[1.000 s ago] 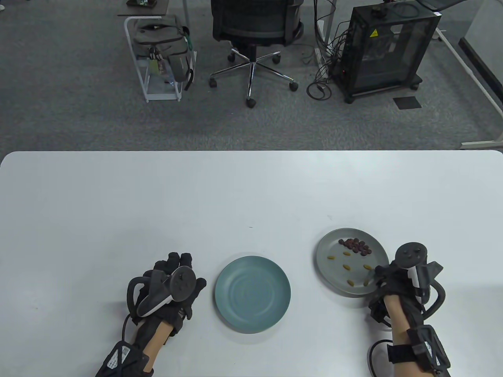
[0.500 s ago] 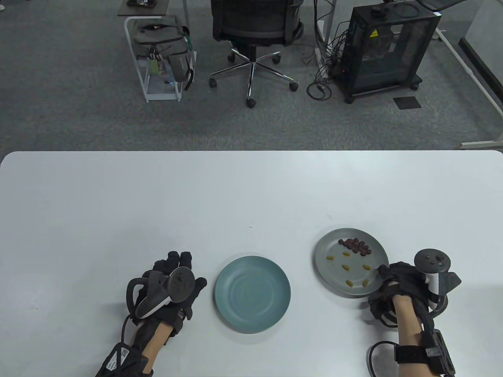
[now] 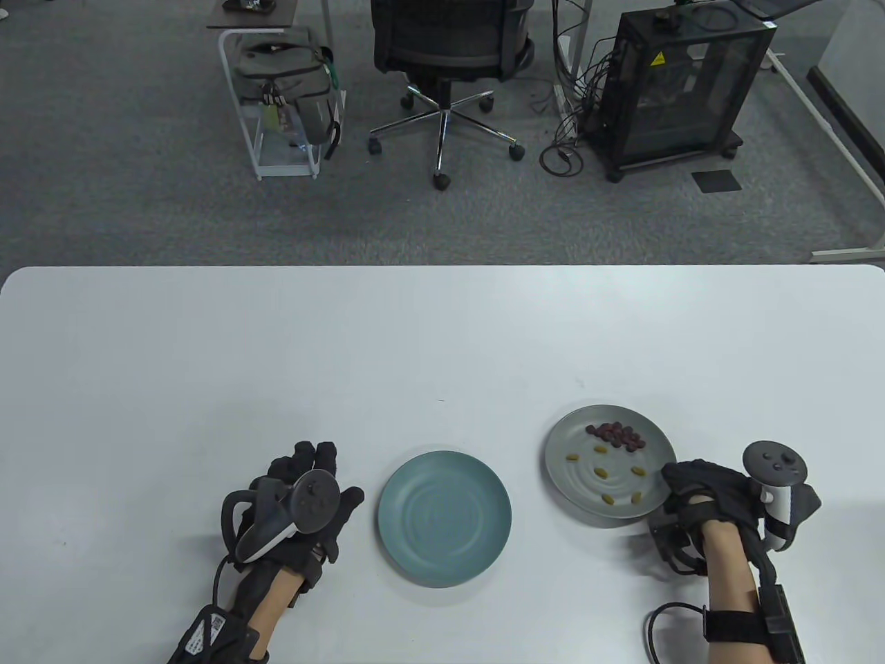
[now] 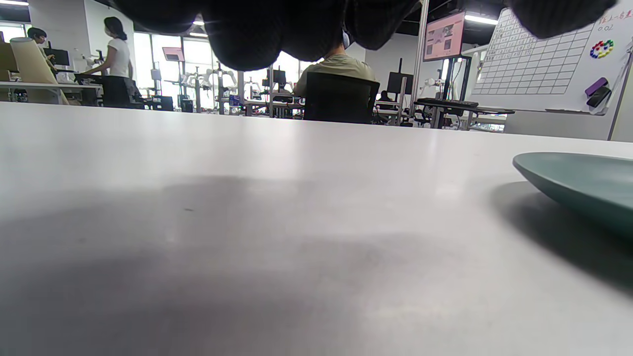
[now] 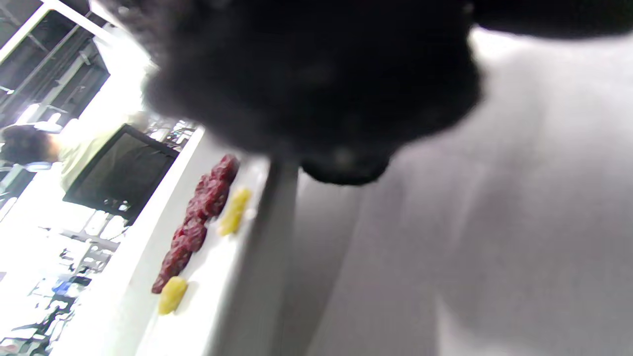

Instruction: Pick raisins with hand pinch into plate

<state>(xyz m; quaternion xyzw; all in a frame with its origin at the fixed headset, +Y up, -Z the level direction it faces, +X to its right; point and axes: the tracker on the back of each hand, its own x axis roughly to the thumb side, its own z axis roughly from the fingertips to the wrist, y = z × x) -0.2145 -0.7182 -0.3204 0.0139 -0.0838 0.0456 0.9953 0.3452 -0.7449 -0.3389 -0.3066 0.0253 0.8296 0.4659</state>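
Observation:
A grey plate (image 3: 561, 443) sits at the right with a cluster of dark red raisins (image 3: 615, 434) at its far side and several yellow raisins (image 3: 600, 473) spread below. My right hand (image 3: 681, 481) grips its near-right rim; the plate looks slightly tilted. In the right wrist view the dark raisins (image 5: 198, 222), a yellow one (image 5: 233, 210) and the plate's edge (image 5: 269, 237) show under my gloved fingers (image 5: 316, 74). An empty teal plate (image 3: 390, 515) lies in the middle. My left hand (image 3: 335, 477) rests flat on the table left of it, holding nothing.
The white table (image 3: 276, 346) stretches far beyond both plates. The teal plate's rim (image 4: 578, 183) shows at the right of the left wrist view. An office chair (image 3: 449, 41) and a black cabinet (image 3: 677, 83) stand on the floor behind the table.
My right hand has rolled rightward and taken hold of the grey plate's rim. The plate has shifted slightly left and turned. The left hand has stayed put.

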